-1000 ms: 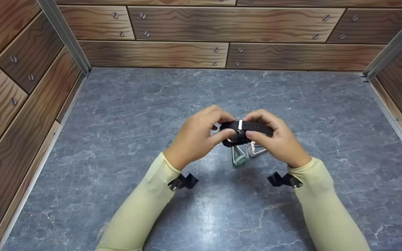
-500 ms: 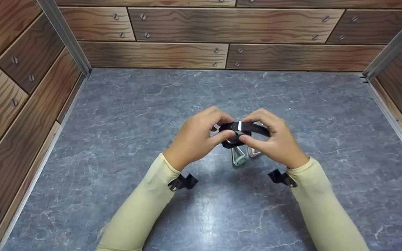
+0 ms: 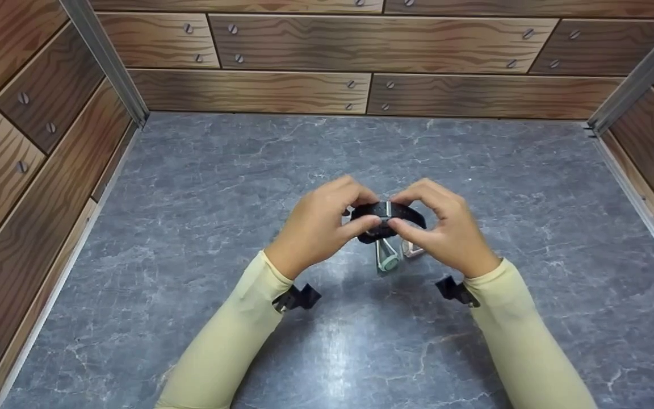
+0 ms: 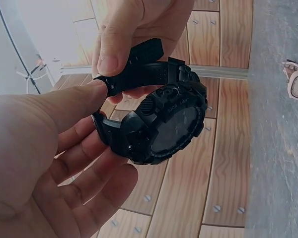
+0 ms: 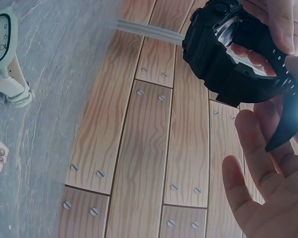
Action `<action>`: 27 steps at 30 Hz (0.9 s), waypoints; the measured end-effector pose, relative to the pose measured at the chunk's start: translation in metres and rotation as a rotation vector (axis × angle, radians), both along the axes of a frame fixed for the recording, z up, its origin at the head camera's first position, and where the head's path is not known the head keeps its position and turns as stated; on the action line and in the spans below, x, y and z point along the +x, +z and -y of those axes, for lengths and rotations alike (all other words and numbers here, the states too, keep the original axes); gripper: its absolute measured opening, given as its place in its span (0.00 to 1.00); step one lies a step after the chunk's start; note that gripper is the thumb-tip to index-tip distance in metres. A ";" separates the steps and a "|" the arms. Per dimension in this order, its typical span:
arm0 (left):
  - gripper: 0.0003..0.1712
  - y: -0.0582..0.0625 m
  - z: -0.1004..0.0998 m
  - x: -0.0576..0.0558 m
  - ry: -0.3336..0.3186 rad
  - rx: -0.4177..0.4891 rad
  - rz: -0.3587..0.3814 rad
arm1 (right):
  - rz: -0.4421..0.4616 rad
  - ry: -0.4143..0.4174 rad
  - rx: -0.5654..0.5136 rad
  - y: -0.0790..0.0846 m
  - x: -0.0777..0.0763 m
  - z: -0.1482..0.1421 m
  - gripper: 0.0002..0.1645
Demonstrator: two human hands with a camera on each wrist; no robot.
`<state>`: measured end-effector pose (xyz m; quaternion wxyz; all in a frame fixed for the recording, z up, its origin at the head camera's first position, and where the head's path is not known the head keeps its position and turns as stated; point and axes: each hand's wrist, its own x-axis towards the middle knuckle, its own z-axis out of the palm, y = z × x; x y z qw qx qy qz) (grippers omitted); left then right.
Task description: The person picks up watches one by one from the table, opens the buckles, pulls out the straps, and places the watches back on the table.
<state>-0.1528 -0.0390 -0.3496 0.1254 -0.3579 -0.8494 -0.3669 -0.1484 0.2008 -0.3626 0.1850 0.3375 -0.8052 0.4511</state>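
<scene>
A black digital wristwatch [image 3: 382,232] is held up between both hands in the head view, its strap bent round into a loop. My left hand [image 3: 318,224] pinches the strap on one side between thumb and fingers. From the other side my right hand [image 3: 449,227] pinches the strap close to the left fingertips. In the left wrist view the watch's dark round face [image 4: 178,131] points away from the left palm. One strap end [image 5: 287,116], with rows of holes, sticks out past the fingers in the right wrist view. The fingertips partly hide where the strap ends overlap.
On the grey marbled tabletop [image 3: 236,170], just below the held watch, stand a mint-green watch [image 3: 388,262] and a pale pink watch [image 3: 412,250], partly covered by the right hand. Wood-patterned walls [image 3: 384,42] enclose the table at back and sides.
The right hand has shifted slightly left, toward the left hand. The strap's loop on the right has drawn in and the black watch has lowered slightly. The left hand has barely moved.
</scene>
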 end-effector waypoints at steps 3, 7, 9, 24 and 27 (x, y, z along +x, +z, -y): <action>0.14 0.000 0.000 0.000 0.002 -0.007 -0.005 | -0.013 0.002 0.007 -0.001 0.000 0.001 0.18; 0.14 0.000 0.000 0.001 0.002 -0.011 -0.001 | -0.022 0.008 0.019 -0.002 -0.001 0.001 0.18; 0.14 0.000 0.000 0.000 0.003 -0.014 0.005 | -0.024 0.011 0.022 -0.002 -0.001 0.001 0.17; 0.14 0.001 -0.001 0.001 -0.008 -0.046 0.026 | 0.001 0.048 0.025 -0.001 0.000 0.003 0.17; 0.14 0.001 -0.001 0.001 -0.010 -0.041 0.029 | 0.010 0.043 0.029 -0.001 0.000 0.003 0.16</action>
